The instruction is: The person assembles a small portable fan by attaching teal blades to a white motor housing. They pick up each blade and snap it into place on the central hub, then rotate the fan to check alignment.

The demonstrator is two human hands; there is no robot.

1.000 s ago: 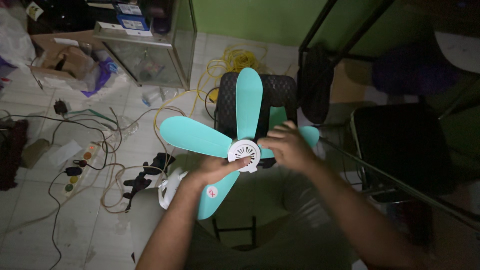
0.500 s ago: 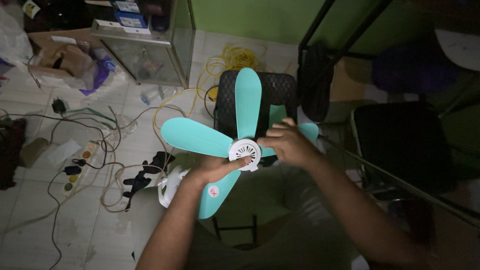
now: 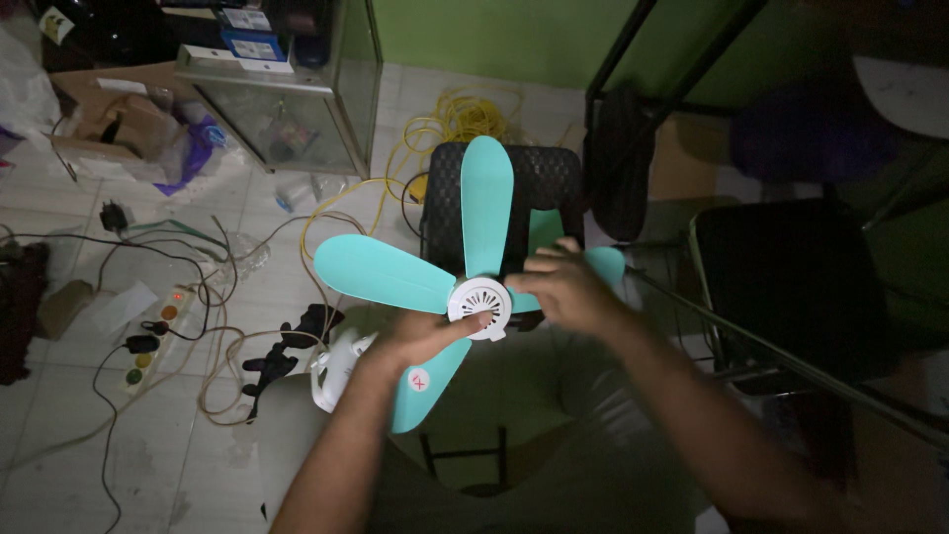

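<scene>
Hardly anything is moving since before: the left hand (image 3: 420,336) is pressing a thumb on the white hub (image 3: 481,302) while the right hand (image 3: 563,287) is pinching a blade just beside it, and the fan (image 3: 465,272) may be slipping.

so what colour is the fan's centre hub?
White, with slotted vents; the hub sits between turquoise blades. Clearest in the head view.

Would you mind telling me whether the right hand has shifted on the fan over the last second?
No, barely. The right hand still rests on the turquoise blades just right of the white hub, as before; the small frame drift matches the black stool, so the camera moved.
</scene>
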